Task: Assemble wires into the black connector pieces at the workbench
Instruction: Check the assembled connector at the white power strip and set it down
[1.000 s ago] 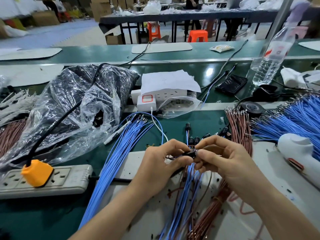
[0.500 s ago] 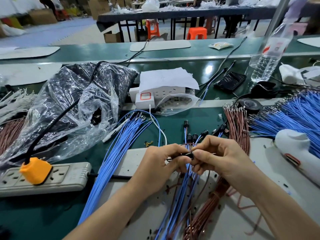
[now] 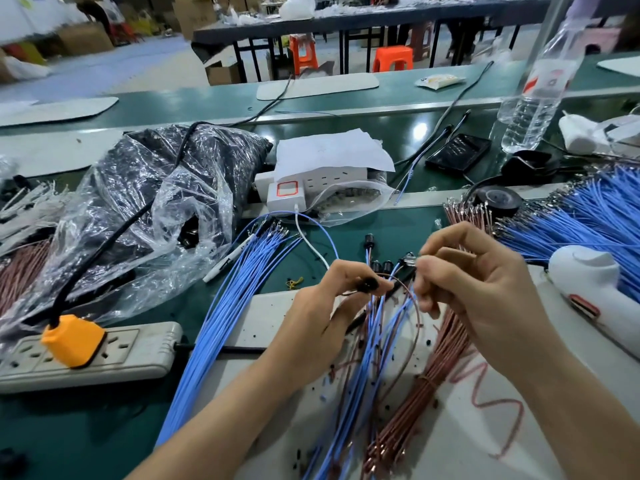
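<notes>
Black plastic is showing at the centre of the frame, where the left hand (image 3: 329, 306) is pinching a small black connector piece (image 3: 369, 284) between thumb and fingertips. Just to its right, the right hand (image 3: 485, 292) is curling its fingers and pinching a shiny wire terminal (image 3: 412, 262). A thin brown wire (image 3: 418, 323) is arching from the connector across the gap and dropping below the right fingers; whether it is the wire carrying the pinched terminal, I cannot tell. Both hands are hovering above a white mat (image 3: 502, 452) in the lower right. Loose blue wires (image 3: 239, 306) are fanning up from lower centre, and a tied brown wire bundle (image 3: 429, 379) is lying under the right wrist. More black connectors (image 3: 387, 265) are sitting just behind the fingers. At lower left a grey power strip (image 3: 138, 351) is carrying an orange plug (image 3: 72, 337) on the green workbench (image 3: 69, 438). A crumpled clear plastic bag (image 3: 145, 202) is filling the middle left, and a water bottle (image 3: 540, 91) is standing at upper right.
</notes>
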`<state>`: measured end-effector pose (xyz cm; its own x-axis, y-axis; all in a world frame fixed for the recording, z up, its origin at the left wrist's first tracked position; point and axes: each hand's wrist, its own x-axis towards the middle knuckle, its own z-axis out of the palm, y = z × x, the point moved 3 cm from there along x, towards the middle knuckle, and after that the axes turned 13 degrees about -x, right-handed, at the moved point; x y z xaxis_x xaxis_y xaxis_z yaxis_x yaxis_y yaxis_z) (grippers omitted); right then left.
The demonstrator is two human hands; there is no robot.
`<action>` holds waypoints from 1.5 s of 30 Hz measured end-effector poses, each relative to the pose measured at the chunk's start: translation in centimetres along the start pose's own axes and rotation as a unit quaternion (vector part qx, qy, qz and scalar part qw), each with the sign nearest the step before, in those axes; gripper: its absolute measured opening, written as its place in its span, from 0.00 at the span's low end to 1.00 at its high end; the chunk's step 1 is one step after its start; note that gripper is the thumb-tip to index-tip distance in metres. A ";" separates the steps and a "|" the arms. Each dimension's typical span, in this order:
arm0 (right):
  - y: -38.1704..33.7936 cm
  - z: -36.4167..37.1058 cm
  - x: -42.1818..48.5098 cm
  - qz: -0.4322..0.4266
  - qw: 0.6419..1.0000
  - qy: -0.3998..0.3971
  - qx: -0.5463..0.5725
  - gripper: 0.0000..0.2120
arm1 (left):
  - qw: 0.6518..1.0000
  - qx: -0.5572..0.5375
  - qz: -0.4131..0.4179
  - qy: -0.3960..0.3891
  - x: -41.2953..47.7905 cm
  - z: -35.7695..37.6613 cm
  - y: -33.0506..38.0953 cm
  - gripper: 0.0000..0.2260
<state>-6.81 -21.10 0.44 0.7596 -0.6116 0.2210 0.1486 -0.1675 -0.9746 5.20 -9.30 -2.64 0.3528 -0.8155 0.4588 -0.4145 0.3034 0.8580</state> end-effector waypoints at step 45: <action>1.6 1.4 -0.3 0.006 0.990 -0.060 -0.126 0.02 | 1.000 0.022 -0.011 0.016 -0.2 -0.8 -0.8 0.07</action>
<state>-5.94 -20.07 -1.24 0.8326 -0.5206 0.1891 -0.0114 -0.3573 -0.9339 6.11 -9.03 -3.28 0.3884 -0.8050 0.4484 -0.4433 0.2634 0.8568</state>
